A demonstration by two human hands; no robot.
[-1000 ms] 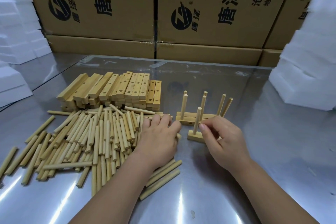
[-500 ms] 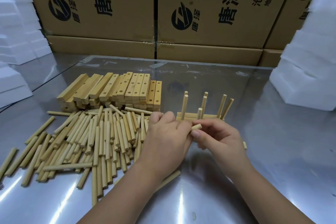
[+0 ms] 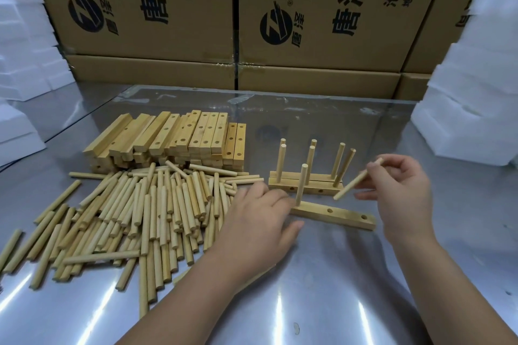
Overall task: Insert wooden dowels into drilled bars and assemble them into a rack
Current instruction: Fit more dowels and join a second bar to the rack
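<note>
A drilled wooden bar (image 3: 337, 215) lies flat on the metal table with one dowel (image 3: 301, 184) standing upright in its left hole; two holes show bare. My left hand (image 3: 259, 221) rests at the bar's left end, fingers on it. My right hand (image 3: 400, 193) hovers right of the bar and pinches a loose dowel (image 3: 356, 180) held at a slant. Behind the bar stand two bars (image 3: 305, 182) side by side, each with three upright dowels. A heap of loose dowels (image 3: 145, 213) lies to the left.
A stack of drilled bars (image 3: 173, 140) sits behind the dowel heap. Cardboard boxes (image 3: 308, 22) wall off the back of the table. White foam blocks are piled at the right (image 3: 473, 87) and at the left (image 3: 25, 45).
My left hand passed a dowel to my right hand. The right hand then drew away to the right with it, uncovering the bar, and the left hand settled on the bar's left end.
</note>
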